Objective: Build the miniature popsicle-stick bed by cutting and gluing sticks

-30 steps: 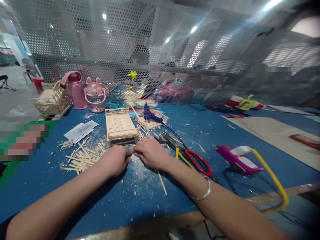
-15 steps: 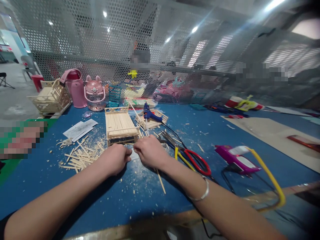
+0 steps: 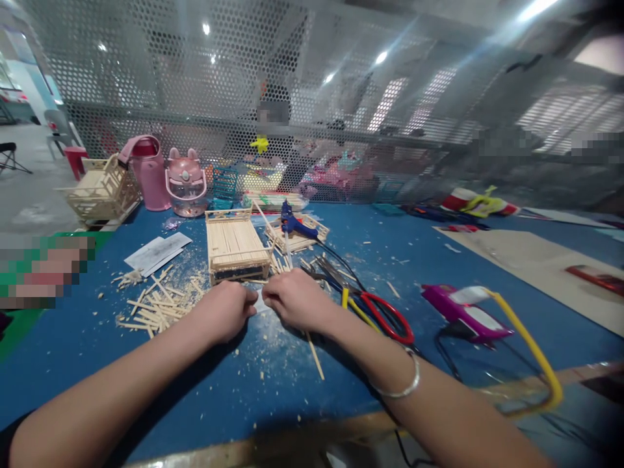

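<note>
My left hand (image 3: pixel 228 309) is closed, its fingertips pinched together low over the table. Just to its right, my right hand (image 3: pixel 298 300) is closed in the same way, with a small gap between the two. Whatever either one pinches is hidden or too small to name. A small white paper (image 3: pixel 263 302) shows on the table between them. Right behind the fingers stands a little bed-shaped frame (image 3: pixel 234 240) built of thin wooden sticks. A loose wooden stick (image 3: pixel 314 354) sticks out below my right wrist.
Cut sticks (image 3: pixel 156 305) lie heaped on the left near paper slips (image 3: pixel 158 252). A blue glue gun (image 3: pixel 297 224) rests on another stick frame. Red-handled pliers (image 3: pixel 390 317) and a purple device (image 3: pixel 465 312) sit right. Pink bottles (image 3: pixel 150 175) stand behind; perforated metal (image 3: pixel 316 84) closes the back.
My right hand has shifted slightly right and down, widening the gap to my left hand a little. The left hand stays nearly in place.
</note>
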A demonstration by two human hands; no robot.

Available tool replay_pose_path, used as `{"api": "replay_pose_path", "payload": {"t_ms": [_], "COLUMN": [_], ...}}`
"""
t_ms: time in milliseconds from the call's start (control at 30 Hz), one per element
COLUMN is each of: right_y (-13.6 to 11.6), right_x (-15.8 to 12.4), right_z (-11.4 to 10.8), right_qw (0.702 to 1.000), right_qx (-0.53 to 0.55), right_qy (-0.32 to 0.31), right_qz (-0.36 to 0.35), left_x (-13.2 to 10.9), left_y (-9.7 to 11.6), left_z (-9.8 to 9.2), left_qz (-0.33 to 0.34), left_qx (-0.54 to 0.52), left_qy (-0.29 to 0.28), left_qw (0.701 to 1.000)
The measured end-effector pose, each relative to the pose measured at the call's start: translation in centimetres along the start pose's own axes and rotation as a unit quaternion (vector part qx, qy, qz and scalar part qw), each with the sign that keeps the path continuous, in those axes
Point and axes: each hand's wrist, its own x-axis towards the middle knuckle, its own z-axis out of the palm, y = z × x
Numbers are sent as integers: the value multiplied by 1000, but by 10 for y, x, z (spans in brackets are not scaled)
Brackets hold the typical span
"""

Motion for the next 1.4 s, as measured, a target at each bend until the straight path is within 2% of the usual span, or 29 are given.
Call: {"api": "replay_pose_path", "payload": {"t_ms": [67, 200, 267, 333, 400, 467, 533, 667, 767, 900, 1033, 1100, 1200, 1300, 1400], "right_y": [0, -2, -2, -1, 2, 6, 9, 9, 8, 10, 13, 13, 10, 7, 5], "right_x": [0, -2, -2, -1, 1, 2, 2, 0, -2, -3, -3, -3, -4, -4, -3], "right_z": [2, 3, 4, 4, 3, 3, 2, 1, 1, 2, 5, 6, 6, 7, 9], "right_qw": [1000, 1000, 1000, 998, 989, 964, 926, 867, 853, 838, 797, 766, 723, 705, 692], "right_qx": [0, -3, 16, 52, 132, 252, 368, 492, 519, 545, 602, 640, 688, 706, 718], "right_qy": [22, 7, 19, 45, 58, 51, 34, 6, -1, -27, -41, -33, -15, -8, -5], "right_qz": [10, -12, -11, 10, 36, 65, 84, 76, 43, 20, 34, 51, 64, 65, 72], "left_x": [0, 2, 1, 0, -2, -5, -7, -10, -11, -12, -14, -15, -15, -13, -13], "left_y": [-1, -2, -2, -1, -1, -1, -1, -3, -4, -5, -5, -5, -5, -5, -3], "left_z": [1, 2, 2, 2, 3, 4, 5, 6, 6, 8, 8, 9, 12, 15, 14], "left_qz": [-6, -7, -3, -4, -3, 1, 9, 25, 28, 77, 100, 101, 105, 128, 156], "left_qx": [1, -6, -11, -8, -2, -4, -22, -104, -141, -146, -129, -133, -159, -180, -205], "left_qy": [-2, -5, -1, 9, 23, 39, 65, 158, 203, 188, 182, 204, 267, 326, 349], "left_qw": [1000, 1000, 1000, 1000, 1000, 999, 998, 982, 969, 968, 970, 965, 945, 919, 901]}}
